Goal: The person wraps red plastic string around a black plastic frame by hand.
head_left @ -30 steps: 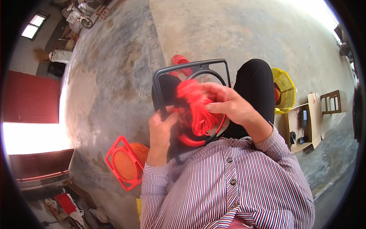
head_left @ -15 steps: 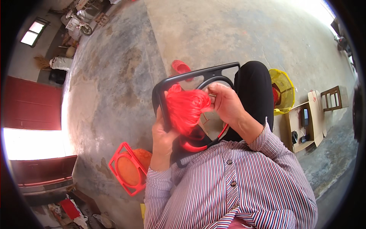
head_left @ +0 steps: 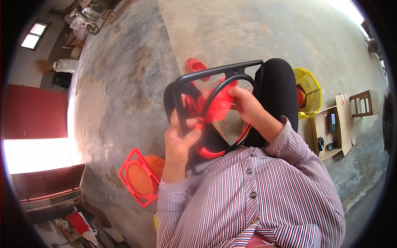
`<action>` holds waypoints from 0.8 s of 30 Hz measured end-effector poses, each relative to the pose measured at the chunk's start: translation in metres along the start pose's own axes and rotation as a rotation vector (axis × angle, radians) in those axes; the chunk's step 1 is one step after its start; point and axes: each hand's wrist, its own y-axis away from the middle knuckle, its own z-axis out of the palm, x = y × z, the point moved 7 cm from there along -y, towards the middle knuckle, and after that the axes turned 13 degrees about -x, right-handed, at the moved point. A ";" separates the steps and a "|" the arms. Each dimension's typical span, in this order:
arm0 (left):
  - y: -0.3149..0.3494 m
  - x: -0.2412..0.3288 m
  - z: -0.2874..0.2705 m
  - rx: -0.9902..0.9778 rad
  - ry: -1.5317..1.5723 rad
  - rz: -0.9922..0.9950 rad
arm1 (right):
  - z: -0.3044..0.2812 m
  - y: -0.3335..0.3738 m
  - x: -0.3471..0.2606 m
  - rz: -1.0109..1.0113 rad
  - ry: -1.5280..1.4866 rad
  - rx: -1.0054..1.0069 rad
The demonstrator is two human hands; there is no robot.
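A black frame (head_left: 223, 69) with a round ring inside it rests over my lap. The ring's lower part is wrapped in red cord (head_left: 211, 153). My left hand (head_left: 178, 142) is closed around the frame's left side, its thumb against the ring by the red wrapping. My right hand (head_left: 250, 105) pinches a bundle of thin red cord (head_left: 222, 106), blurred by motion, at the ring. Part of the bundle shows inside the ring and part outside it, on the left. The right fingertips are partly hidden by the bundle.
Beyond my knees lies a red shoe (head_left: 196, 64). At my left on the floor is a red frame (head_left: 128, 182) with an orange round piece. To the right stand a yellow basket (head_left: 316, 93), an opened cardboard box (head_left: 345, 120) holding dark devices, and a small wooden stool (head_left: 372, 102).
The red bundle, which hung in front of the frame's left side, has moved right and up to the ring. My left hand has shifted its thumb onto the ring.
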 end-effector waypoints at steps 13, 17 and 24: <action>-0.003 -0.023 -0.010 -0.001 0.307 -0.130 | 0.057 0.099 -0.074 -0.283 -0.070 -0.614; 0.004 -0.035 -0.013 0.015 0.371 -0.175 | 0.004 0.071 -0.066 -0.353 -0.505 -0.436; 0.003 -0.026 -0.013 0.013 0.009 -0.269 | 0.048 0.050 -0.053 -0.081 -0.029 -0.293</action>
